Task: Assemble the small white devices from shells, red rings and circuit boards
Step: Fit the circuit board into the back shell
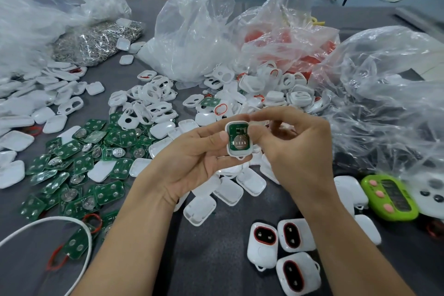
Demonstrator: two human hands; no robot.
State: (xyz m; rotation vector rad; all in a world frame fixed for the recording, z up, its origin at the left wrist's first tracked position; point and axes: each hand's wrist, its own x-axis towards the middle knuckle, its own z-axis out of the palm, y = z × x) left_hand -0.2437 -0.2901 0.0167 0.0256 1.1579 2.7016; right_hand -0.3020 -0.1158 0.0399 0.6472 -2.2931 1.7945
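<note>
Head view: our left hand [192, 158] cups the open white shell [239, 153] in the air above the counter [216, 259], with the thumb on its left edge and the fingers curled behind. The green circuit board [236, 133] sits inside, its coin cell [241, 143] facing us. The shell's long axis runs away from us, loop end nearest. Our right hand [295, 151] pinches the shell's upper right corner, so we judge it best placed to press the board home. Loose white covers [251, 181] lie just below both hands.
</note>
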